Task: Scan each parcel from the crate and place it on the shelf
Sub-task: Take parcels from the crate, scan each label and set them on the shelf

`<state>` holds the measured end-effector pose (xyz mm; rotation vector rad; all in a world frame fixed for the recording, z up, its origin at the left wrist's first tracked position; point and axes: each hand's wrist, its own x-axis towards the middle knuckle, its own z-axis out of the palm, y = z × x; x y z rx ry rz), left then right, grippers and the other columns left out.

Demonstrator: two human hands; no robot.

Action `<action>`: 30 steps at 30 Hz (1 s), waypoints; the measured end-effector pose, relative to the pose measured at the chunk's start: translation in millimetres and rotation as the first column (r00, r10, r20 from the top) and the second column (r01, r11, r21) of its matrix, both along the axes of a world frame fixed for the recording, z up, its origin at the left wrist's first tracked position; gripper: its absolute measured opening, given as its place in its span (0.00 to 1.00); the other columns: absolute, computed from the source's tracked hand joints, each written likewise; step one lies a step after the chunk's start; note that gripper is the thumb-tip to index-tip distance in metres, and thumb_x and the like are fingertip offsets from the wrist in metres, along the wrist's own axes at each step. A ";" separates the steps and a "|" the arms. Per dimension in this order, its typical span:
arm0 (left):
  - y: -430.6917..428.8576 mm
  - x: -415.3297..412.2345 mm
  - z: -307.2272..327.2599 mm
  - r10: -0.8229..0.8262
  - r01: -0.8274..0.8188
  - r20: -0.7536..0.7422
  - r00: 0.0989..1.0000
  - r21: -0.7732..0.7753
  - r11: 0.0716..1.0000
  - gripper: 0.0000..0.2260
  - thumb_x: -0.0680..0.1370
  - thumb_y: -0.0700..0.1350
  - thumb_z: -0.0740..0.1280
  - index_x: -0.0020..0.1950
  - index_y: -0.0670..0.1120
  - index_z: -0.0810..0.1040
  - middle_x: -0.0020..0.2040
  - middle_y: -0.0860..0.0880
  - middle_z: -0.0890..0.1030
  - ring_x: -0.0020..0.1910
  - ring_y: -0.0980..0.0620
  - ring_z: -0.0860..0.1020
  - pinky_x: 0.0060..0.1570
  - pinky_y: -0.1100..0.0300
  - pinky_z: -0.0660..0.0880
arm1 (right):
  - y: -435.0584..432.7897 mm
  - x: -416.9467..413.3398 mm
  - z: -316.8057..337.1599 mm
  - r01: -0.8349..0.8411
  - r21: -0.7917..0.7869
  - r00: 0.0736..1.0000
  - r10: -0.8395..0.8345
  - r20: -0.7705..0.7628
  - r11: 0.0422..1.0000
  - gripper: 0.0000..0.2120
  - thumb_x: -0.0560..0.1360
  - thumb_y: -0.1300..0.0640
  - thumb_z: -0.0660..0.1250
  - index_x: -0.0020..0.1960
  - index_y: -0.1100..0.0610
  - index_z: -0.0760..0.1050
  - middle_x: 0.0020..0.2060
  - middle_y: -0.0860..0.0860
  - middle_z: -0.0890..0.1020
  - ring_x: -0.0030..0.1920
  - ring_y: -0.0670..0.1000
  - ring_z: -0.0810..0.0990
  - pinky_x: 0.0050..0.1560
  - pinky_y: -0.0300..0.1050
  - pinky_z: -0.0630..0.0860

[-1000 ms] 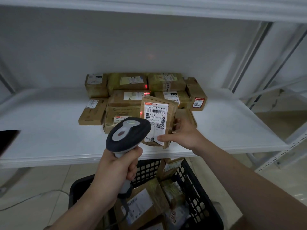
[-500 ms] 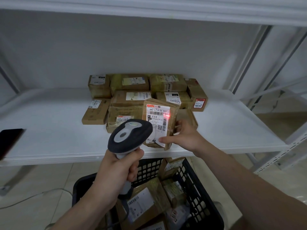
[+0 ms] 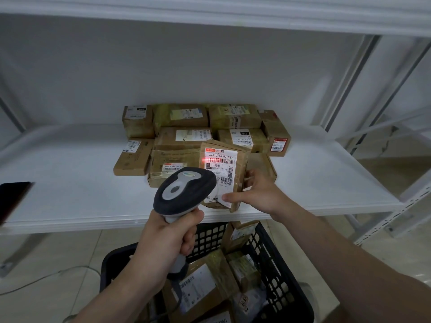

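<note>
My right hand (image 3: pixel 256 194) grips a brown parcel (image 3: pixel 240 164) by its lower right corner, holding it upright over the front of the white shelf (image 3: pixel 70 194) with its white label facing me. My left hand (image 3: pixel 168 241) grips the handle of a grey and black barcode scanner (image 3: pixel 184 190), whose head points at the label. A red scan line lies across the barcode at the label's top left. Below the shelf stands a black plastic crate (image 3: pixel 275 264) with several taped parcels inside.
Several brown parcels (image 3: pixel 186 136) are stacked at the back middle of the shelf. A dark flat object (image 3: pixel 14 197) lies at the shelf's left edge. White metal uprights (image 3: pixel 349 78) stand on the right. A cable (image 3: pixel 46 276) runs over the tiled floor.
The red scan light has shifted from the parcel's right edge to the barcode at the label's top left. Both hands and the parcel have stayed nearly in place.
</note>
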<state>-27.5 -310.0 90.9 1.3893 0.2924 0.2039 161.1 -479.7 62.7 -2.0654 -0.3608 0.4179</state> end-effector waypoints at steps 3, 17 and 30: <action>-0.9 1.1 0.0 -0.004 0.004 0.011 1.000 -0.004 1.000 0.10 0.71 0.47 0.73 0.41 0.41 0.78 0.29 0.43 0.68 0.25 0.51 0.66 0.27 0.57 0.66 | -1.8 -0.4 0.2 0.000 0.003 1.000 0.000 0.003 1.000 0.40 0.63 0.47 0.85 0.69 0.52 0.70 0.54 0.40 0.79 0.52 0.38 0.76 0.45 0.32 0.71; -6.7 4.3 -4.3 -0.006 0.006 0.003 1.000 0.032 0.999 0.09 0.78 0.40 0.71 0.38 0.45 0.78 0.28 0.44 0.68 0.24 0.51 0.66 0.28 0.57 0.66 | -9.2 -0.3 0.4 0.010 -0.008 1.000 -0.010 0.013 1.000 0.41 0.63 0.47 0.85 0.70 0.50 0.69 0.59 0.43 0.79 0.57 0.42 0.77 0.52 0.37 0.74; -6.8 4.1 -3.8 -0.006 0.006 0.016 1.000 0.018 1.000 0.11 0.71 0.47 0.72 0.40 0.40 0.77 0.28 0.44 0.68 0.24 0.51 0.66 0.27 0.58 0.67 | -8.3 -1.0 0.8 -0.001 -0.031 1.000 0.001 0.010 1.000 0.38 0.63 0.46 0.85 0.67 0.47 0.71 0.58 0.43 0.80 0.61 0.45 0.79 0.60 0.43 0.77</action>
